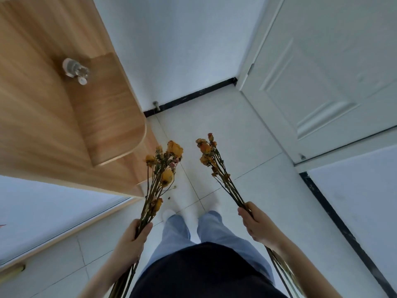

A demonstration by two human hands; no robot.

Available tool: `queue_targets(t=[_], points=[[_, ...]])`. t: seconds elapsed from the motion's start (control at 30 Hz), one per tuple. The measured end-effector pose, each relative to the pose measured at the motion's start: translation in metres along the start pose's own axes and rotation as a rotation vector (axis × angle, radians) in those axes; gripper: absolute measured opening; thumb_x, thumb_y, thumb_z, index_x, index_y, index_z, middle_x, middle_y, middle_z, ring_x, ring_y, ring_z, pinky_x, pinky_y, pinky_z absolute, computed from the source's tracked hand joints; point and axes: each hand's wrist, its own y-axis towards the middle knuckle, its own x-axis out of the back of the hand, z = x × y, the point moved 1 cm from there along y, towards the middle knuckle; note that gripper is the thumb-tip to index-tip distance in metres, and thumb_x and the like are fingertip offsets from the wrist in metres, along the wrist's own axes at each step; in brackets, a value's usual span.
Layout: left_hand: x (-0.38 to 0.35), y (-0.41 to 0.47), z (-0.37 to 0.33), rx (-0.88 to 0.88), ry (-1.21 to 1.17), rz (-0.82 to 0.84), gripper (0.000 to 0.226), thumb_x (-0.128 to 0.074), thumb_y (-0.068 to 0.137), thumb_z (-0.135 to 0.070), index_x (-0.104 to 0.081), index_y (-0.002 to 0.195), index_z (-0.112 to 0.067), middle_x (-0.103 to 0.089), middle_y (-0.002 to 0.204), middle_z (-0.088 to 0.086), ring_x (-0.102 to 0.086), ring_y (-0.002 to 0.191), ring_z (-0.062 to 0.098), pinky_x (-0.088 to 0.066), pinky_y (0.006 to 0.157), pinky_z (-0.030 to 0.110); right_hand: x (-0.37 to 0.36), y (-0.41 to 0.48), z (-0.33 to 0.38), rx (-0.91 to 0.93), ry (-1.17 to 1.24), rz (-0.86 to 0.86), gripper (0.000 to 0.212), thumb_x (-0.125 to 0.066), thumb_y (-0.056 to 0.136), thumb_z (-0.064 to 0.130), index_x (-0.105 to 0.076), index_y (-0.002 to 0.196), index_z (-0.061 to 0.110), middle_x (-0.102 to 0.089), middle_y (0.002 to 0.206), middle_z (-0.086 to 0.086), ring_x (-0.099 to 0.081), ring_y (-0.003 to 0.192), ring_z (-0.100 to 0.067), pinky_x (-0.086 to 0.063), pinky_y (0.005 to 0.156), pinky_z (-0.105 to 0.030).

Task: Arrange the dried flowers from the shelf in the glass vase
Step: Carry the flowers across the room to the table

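Hands apart, left hand (pixel 133 237) and right hand (pixel 257 225) each clench dried flowers (pixel 164 168), far from the probable vase (pixel 74 68).

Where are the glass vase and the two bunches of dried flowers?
glass vase (pixel 74 68): head view, on its glass body.
left bunch (pixel 167 177): head view, on a yellow bloom.
right bunch (pixel 205 148): head view, on an orange bloom.

Pretty clearly a home. A white panelled door (pixel 322 82), tiled floor (pixel 247 147) and wooden shelf unit (pixel 53 115) are seen.
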Motion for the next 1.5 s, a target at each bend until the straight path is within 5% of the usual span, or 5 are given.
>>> queue_targets(t=[0.2,0.37,0.53,1.07,1.5], points=[[-0.029,0.027,-0.038,-0.086,0.127,0.072,0.023,-0.048,0.095,-0.022,-0.043,0.084,-0.003,-0.035,0.05,-0.001,-0.031,0.035,0.009,-0.03,0.037,0.026,0.035,-0.017,-0.036,-0.061,0.095,-0.198,0.021,-0.041,0.098,0.033,-0.046,0.078,0.029,-0.042,0.057,0.004,-0.039,0.031,-0.002,-0.03,0.034,-0.012],[-0.082,0.041,-0.074,-0.147,0.181,0.142,0.017,-0.048,0.095,-0.022,-0.044,0.092,-0.006,-0.033,0.048,-0.002,-0.031,0.033,0.009,-0.029,0.033,0.022,0.076,-0.033,-0.078,-0.102,0.292,-0.224,0.024,-0.042,0.098,0.03,-0.045,0.088,0.009,-0.035,0.053,0.004,-0.026,0.038,-0.007,-0.023,0.036,-0.021],[-0.157,0.057,-0.116,-0.219,0.322,0.247,0.024,-0.049,0.094,-0.022,-0.042,0.081,-0.004,-0.036,0.048,0.0,-0.034,0.033,0.01,-0.032,0.037,0.027,0.123,-0.053,-0.127,-0.091,0.38,-0.357,0.023,-0.043,0.097,0.031,-0.048,0.09,0.01,-0.038,0.051,0.008,-0.029,0.043,-0.01,-0.026,0.039,-0.025],[-0.385,0.056,-0.214,-0.447,0.842,0.836,0.017,-0.048,0.094,-0.03,-0.049,0.096,-0.013,-0.038,0.05,0.001,-0.036,0.034,0.01,-0.032,0.036,0.022,0.128,-0.162,-0.234,-0.326,0.871,-0.859,0.021,-0.043,0.098,0.03,-0.047,0.082,0.017,-0.037,0.045,0.013,-0.028,0.038,-0.004,-0.026,0.035,-0.02],[-0.598,0.037,-0.257,-0.513,1.259,1.291,0.028,-0.049,0.092,-0.035,-0.046,0.091,-0.007,-0.037,0.051,0.002,-0.033,0.035,0.01,-0.029,0.037,0.024,0.132,-0.193,-0.253,-0.548,1.343,-1.263,0.026,-0.041,0.099,0.028,-0.041,0.087,0.005,-0.033,0.058,0.001,-0.026,0.044,-0.009,-0.024,0.039,-0.024]])
